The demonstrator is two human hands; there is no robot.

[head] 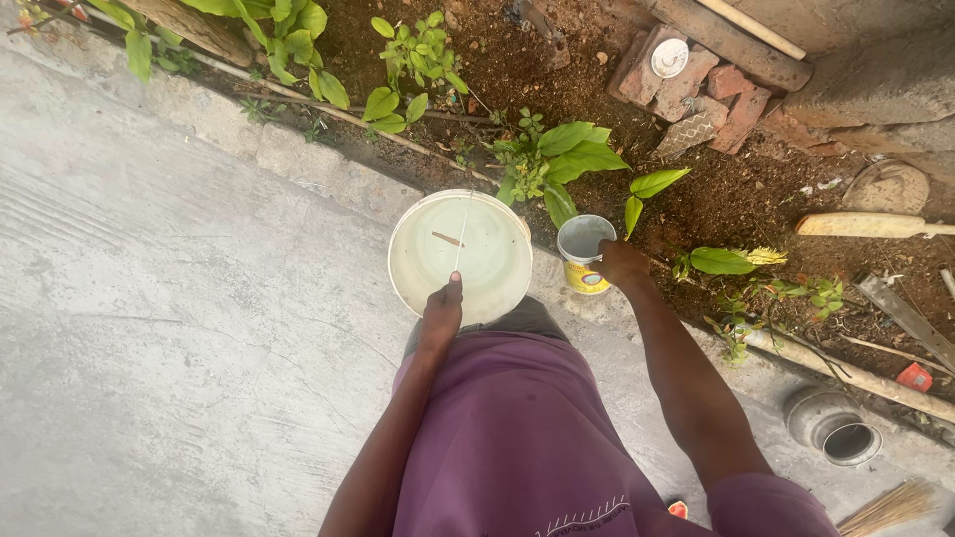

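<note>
Left hand (pixel 441 310) clenched on the thin wire handle of a white bucket (pixel 460 256), carrying it level over the edge of the concrete floor (pixel 169 328); level carry probably keeps the pale water in. A small stick floats on the surface. Right hand (pixel 622 263) grasps a small can (pixel 583 254) by its side, open mouth up, yellow band near its base, held just right of the bucket and at the near edge of the soil bed (pixel 557 70). The can appears to hold pale liquid. Green plants (pixel 557 159) stand directly beyond both vessels; one leaf hangs beside the can. Far right: broken bricks (pixel 686 85) with a round lid on top. Right: wooden planks, a metal strip. Near right: a pipe opening (pixel 841 433) in the concrete and a broom head (pixel 890 507). Purple garment covers the near centre, hiding the floor underfoot.
</note>
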